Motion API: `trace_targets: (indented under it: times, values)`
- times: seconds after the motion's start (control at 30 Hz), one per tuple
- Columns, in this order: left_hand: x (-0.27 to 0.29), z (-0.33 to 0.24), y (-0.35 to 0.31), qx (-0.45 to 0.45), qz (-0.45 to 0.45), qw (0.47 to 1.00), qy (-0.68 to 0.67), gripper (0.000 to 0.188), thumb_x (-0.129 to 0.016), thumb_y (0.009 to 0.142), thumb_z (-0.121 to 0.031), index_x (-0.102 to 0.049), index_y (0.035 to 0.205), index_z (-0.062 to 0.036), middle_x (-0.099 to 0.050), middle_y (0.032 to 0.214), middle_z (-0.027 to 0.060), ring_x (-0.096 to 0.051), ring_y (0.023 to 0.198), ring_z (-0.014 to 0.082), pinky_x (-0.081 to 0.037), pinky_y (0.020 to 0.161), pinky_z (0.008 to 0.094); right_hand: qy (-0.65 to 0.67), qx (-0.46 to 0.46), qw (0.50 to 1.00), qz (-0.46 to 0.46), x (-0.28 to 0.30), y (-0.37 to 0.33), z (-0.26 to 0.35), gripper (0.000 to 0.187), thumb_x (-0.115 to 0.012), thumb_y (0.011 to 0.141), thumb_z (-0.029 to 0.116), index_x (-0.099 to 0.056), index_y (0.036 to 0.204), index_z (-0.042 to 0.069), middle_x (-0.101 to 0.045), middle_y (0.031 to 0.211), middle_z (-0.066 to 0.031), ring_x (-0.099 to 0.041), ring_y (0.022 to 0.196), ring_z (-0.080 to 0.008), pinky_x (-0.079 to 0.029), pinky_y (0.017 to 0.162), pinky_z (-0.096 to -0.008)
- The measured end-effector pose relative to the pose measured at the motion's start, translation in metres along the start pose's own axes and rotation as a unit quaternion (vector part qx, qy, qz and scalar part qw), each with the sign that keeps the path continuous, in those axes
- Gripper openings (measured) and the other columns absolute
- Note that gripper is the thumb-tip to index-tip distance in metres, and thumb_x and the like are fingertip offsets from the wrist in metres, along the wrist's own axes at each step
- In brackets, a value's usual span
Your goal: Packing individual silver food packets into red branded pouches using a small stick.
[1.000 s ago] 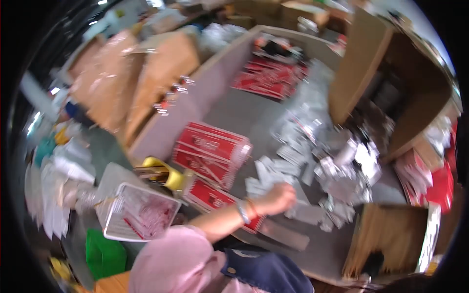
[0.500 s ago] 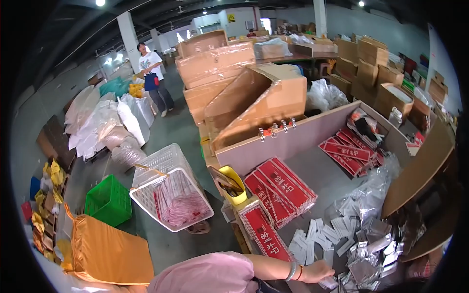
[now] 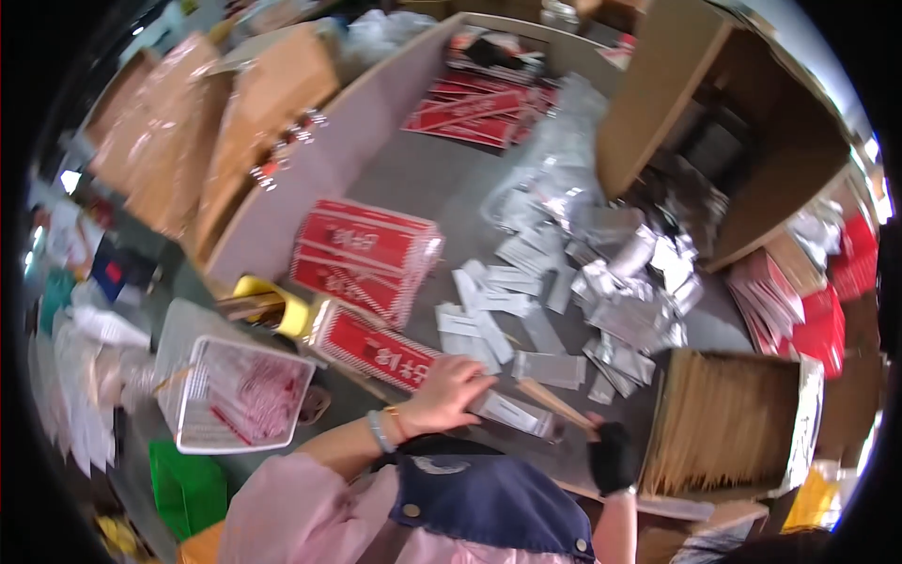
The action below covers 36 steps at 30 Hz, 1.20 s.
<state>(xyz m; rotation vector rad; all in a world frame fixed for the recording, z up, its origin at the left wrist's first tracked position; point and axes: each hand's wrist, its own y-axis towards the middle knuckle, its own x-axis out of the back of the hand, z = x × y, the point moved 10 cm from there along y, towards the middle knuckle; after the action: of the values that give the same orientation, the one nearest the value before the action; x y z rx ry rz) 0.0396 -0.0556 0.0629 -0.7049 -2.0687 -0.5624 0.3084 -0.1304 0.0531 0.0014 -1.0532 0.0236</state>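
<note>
At the table's near edge, my left hand (image 3: 453, 395) has its fingers apart and curved, wearing a pale bangle and a red-orange cord. Its fingertips are beside a clear packet (image 3: 512, 412) with a white strip inside; whether they touch it is blurred. My right hand (image 3: 611, 453), in a black glove with bare fingertips, is closed on the near end of a thin pale wooden stick (image 3: 554, 402). That stick slants toward the far left, over the table. Around the hands lie white paper strips (image 3: 484, 315), silver foil packets (image 3: 639, 291) and a red printed sleeve (image 3: 371, 348).
Right of my right hand stands an open carton (image 3: 799, 428) packed with thin brown sticks. More red sleeves (image 3: 362, 254) lie farther left. A yellow container (image 3: 296, 310) sits at the table's left edge, near a white basket (image 3: 305, 376). A large carton (image 3: 648, 103) leans at the right.
My view has swung right and down toward the table. My right hand has come into view holding the wooden stick. My left hand has shifted from the strips to beside the clear packet.
</note>
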Motion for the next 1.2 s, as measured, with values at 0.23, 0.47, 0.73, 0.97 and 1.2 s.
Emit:
trace_targets:
  times: [0.23,0.47,0.73,0.97,1.2]
  values:
    - [-0.041,0.0,0.0,-0.023,0.027,0.998,-0.058,0.067,-0.087,0.061,-0.026,-0.063,0.121,-0.0066,-0.055,0.126,0.0081,-0.047,0.118,0.0308,-0.037,0.102,0.0463,0.025,0.073,0.995,0.056,-0.062,0.008,0.037,0.023,-0.066,0.084,0.022,-0.071,0.106,0.014,-0.068,0.087,-0.0103,-0.064,0.084,-0.0318,-0.051,0.074,-0.0428]
    - [-0.039,-0.023,0.01,-0.037,0.036,0.998,0.021,0.065,-0.083,0.066,-0.024,-0.06,0.123,-0.0022,-0.056,0.122,0.009,-0.05,0.115,0.0289,-0.04,0.1,0.0439,0.153,-0.096,0.982,-0.054,-0.084,-0.005,-0.022,0.016,-0.069,0.081,0.018,-0.072,0.093,0.008,-0.068,0.089,-0.0136,-0.065,0.088,-0.0334,-0.052,0.077,-0.0423]
    - [-0.052,-0.028,0.023,-0.084,0.08,0.991,0.061,0.035,-0.07,0.077,-0.021,-0.066,0.112,-0.0141,-0.057,0.113,0.0088,-0.054,0.105,0.0294,-0.045,0.089,0.0432,0.061,0.069,0.994,-0.059,-0.046,0.027,0.081,0.061,-0.084,0.068,0.036,-0.06,0.119,0.012,-0.063,0.1,-0.0071,-0.06,0.1,-0.0269,-0.044,0.086,-0.0466]
    - [0.032,-0.028,0.041,-0.145,0.065,0.985,0.075,0.004,-0.062,0.075,-0.013,-0.063,0.08,-0.0138,-0.057,0.098,0.0043,-0.055,0.093,0.0255,-0.046,0.077,0.0409,-0.007,0.062,0.995,-0.084,-0.016,0.021,0.072,0.039,-0.08,0.063,0.036,-0.067,0.096,0.019,-0.063,0.098,-0.0062,-0.059,0.094,-0.0324,-0.041,0.083,-0.0469]
    - [0.148,0.147,-0.013,0.264,-0.084,0.938,0.209,0.122,-0.095,0.056,-0.022,-0.022,0.155,-0.0241,-0.024,0.154,0.0324,-0.035,0.132,0.059,-0.043,0.103,0.0621,-0.205,-0.007,0.978,-0.03,-0.042,0.01,0.021,0.047,-0.083,0.058,0.045,-0.069,0.085,0.009,-0.066,0.089,-0.011,-0.063,0.089,-0.0323,-0.047,0.077,-0.0465]
